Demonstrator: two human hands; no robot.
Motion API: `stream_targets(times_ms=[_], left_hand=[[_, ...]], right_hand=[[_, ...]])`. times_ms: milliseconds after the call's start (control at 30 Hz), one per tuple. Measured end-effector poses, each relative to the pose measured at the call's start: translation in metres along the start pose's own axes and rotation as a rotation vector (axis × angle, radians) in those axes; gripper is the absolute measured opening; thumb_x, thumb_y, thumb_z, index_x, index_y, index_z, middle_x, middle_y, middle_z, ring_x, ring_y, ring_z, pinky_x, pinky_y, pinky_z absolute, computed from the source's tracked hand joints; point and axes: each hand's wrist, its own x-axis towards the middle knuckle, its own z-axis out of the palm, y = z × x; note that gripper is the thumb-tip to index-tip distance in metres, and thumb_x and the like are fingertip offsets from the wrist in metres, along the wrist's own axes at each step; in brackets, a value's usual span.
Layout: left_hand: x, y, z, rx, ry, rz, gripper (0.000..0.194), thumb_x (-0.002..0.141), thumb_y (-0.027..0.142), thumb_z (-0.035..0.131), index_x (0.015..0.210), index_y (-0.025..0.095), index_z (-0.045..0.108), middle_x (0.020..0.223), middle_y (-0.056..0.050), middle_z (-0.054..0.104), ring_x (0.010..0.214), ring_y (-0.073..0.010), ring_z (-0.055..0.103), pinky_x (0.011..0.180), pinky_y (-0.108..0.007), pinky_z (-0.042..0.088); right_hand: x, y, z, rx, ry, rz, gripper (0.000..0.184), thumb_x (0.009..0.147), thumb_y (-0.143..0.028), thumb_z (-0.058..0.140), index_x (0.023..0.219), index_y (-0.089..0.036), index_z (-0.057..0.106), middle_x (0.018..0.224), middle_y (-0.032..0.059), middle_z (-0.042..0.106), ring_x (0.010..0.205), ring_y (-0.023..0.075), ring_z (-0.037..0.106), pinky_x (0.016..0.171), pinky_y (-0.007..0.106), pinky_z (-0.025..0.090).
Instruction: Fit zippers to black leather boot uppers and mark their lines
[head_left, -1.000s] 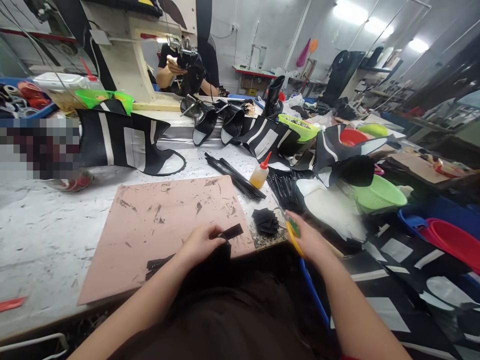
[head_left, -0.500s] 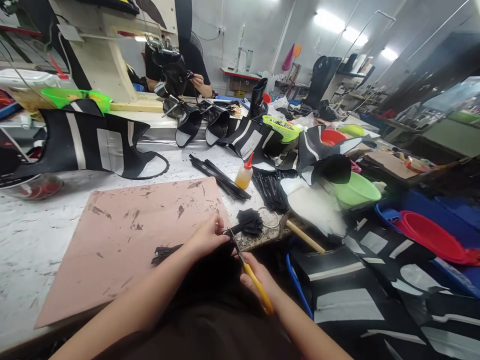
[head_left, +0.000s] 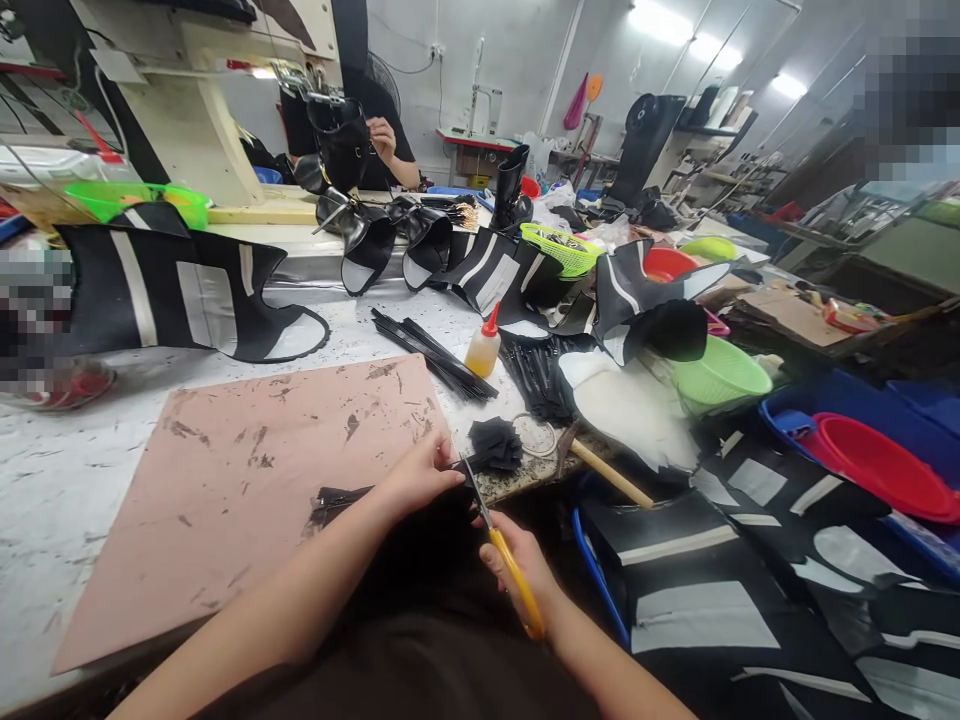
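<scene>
My right hand (head_left: 529,570) grips a pair of scissors (head_left: 512,575) by its yellow handles, its blades angled up and away from me. The blade tips are beside my left fingertips. Pinched between the thumb and fingers of my left hand (head_left: 427,472) is a thin black strip, mostly hidden by the hand. Under my left forearm, the end of a black zipper (head_left: 337,502) sticks out over the pink board (head_left: 247,490). Just beyond the scissor tips lies a small pile of black fabric pieces (head_left: 495,445).
A glue bottle (head_left: 482,345) with a red tip stands between bundles of black zippers (head_left: 435,355). A hammer (head_left: 611,472) lies at the table's right edge. Black boot uppers (head_left: 697,560) fill the right side. Across the table a co-worker's hand (head_left: 382,138) is by a black boot.
The scissor blades look closer together beside my left fingertips. Both my hands stay nearly in place, and the view has shifted slightly. The co-worker's hand has risen by the boot.
</scene>
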Motion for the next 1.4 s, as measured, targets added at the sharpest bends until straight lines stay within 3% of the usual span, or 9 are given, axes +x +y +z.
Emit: stream_targets(times_ms=[267,433,567,667,800,1000,1100,1267,1400], left_hand=[[0.001,-0.001,-0.009,0.035,0.003,-0.081,0.029,0.058,0.023,0.059,0.077,0.02,0.037,0.054,0.01,0.049,0.045,-0.0071,0.042,0.048,-0.02,0.029],[0.001,0.001,-0.009,0.055,-0.013,-0.06,0.03,0.057,0.027,0.062,0.077,0.019,0.042,0.058,0.008,0.052,0.053,-0.0095,0.048,0.056,-0.023,0.035],[-0.003,0.002,-0.014,0.006,-0.108,0.032,0.034,0.054,0.033,0.068,0.075,0.018,0.044,0.071,0.003,0.055,0.072,-0.013,0.053,0.068,-0.025,0.039],[-0.008,0.001,-0.02,0.012,-0.211,0.1,0.03,0.059,0.031,0.065,0.08,0.018,0.048,0.08,0.0,0.057,0.077,-0.0149,0.055,0.07,-0.027,0.041],[-0.013,-0.003,-0.022,0.095,-0.099,0.082,0.019,0.063,0.026,0.057,0.078,0.019,0.049,0.075,0.001,0.058,0.074,-0.0158,0.056,0.068,-0.028,0.043],[-0.018,-0.009,-0.018,0.147,0.093,0.069,0.02,0.059,0.026,0.06,0.072,0.019,0.047,0.071,0.002,0.056,0.069,-0.0156,0.055,0.065,-0.028,0.042],[-0.025,-0.011,-0.015,0.146,0.155,0.09,0.02,0.061,0.026,0.06,0.068,0.019,0.043,0.068,0.002,0.055,0.067,-0.0148,0.053,0.065,-0.028,0.042],[-0.035,-0.01,-0.008,0.21,0.202,0.173,0.017,0.065,0.025,0.056,0.067,0.02,0.039,0.066,0.003,0.052,0.066,-0.0135,0.051,0.062,-0.026,0.04],[-0.042,-0.007,-0.002,0.294,0.209,0.209,0.014,0.068,0.024,0.052,0.066,0.021,0.038,0.064,0.004,0.049,0.064,-0.0134,0.05,0.059,-0.025,0.038]], right_hand=[[0.021,-0.021,-0.039,0.088,-0.019,0.204,0.058,0.076,-0.067,0.034,0.096,-0.016,0.053,0.047,-0.0082,0.034,0.034,0.0069,0.029,0.035,0.02,0.026],[0.03,-0.028,-0.064,-0.805,0.207,0.186,0.046,0.073,-0.053,0.053,0.106,-0.021,0.058,0.071,0.0041,0.058,0.063,0.0189,0.056,0.058,0.028,0.04],[0.016,-0.027,-0.057,-1.254,0.254,0.062,0.064,0.068,-0.046,0.062,0.127,-0.025,0.046,0.09,0.0105,0.058,0.082,0.0265,0.057,0.07,0.035,0.039],[0.005,-0.03,-0.059,-1.134,0.17,0.097,0.069,0.068,-0.048,0.062,0.13,-0.025,0.041,0.089,0.0087,0.058,0.083,0.0253,0.057,0.071,0.034,0.04],[0.015,-0.044,-0.08,-0.816,0.099,0.185,0.059,0.072,-0.046,0.058,0.126,-0.024,0.044,0.086,0.0036,0.062,0.075,0.0194,0.06,0.063,0.027,0.043],[0.071,-0.061,-0.106,-1.213,0.321,0.312,0.035,0.074,-0.033,0.057,0.106,-0.019,0.056,0.086,0.0094,0.067,0.079,0.0245,0.062,0.064,0.03,0.043],[0.075,-0.076,-0.092,-1.222,0.335,0.1,0.022,0.078,-0.026,0.052,0.097,-0.019,0.061,0.094,0.0088,0.066,0.083,0.0219,0.062,0.069,0.029,0.044],[0.051,-0.094,-0.035,-0.771,0.13,-0.607,0.017,0.082,-0.021,0.048,0.082,-0.019,0.064,0.082,0.0037,0.066,0.076,0.0138,0.061,0.069,0.022,0.045],[0.051,-0.086,-0.01,-0.744,0.124,-0.614,0.014,0.08,-0.016,0.051,0.077,-0.018,0.065,0.079,0.0029,0.067,0.072,0.0135,0.061,0.066,0.022,0.045]])
